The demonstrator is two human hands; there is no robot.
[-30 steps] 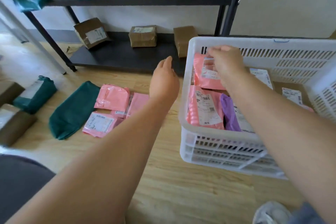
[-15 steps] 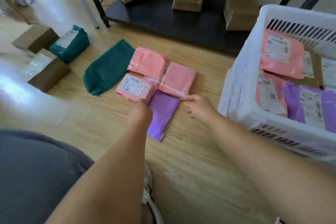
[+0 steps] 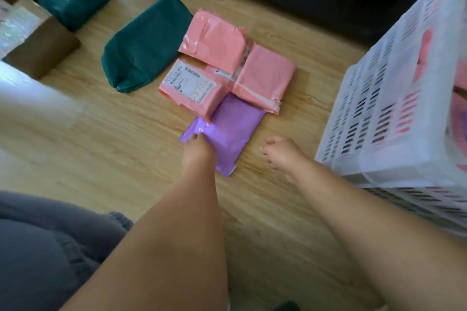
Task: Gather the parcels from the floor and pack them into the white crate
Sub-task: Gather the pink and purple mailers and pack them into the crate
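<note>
On the wooden floor, the left hand grips the purple mailer. At its three o'clock, the right hand hangs loose, empty.

My left hand pinches the near corner of a purple parcel on the floor. My right hand hovers beside it, loosely curled, near the white crate. Pink parcels lie just beyond.

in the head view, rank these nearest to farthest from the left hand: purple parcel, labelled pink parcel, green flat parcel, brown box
1. purple parcel, gripped by the left hand.
2. labelled pink parcel, just beyond the purple one.
3. green flat parcel, farther back, to the left.
4. brown box, at the far left.
</note>
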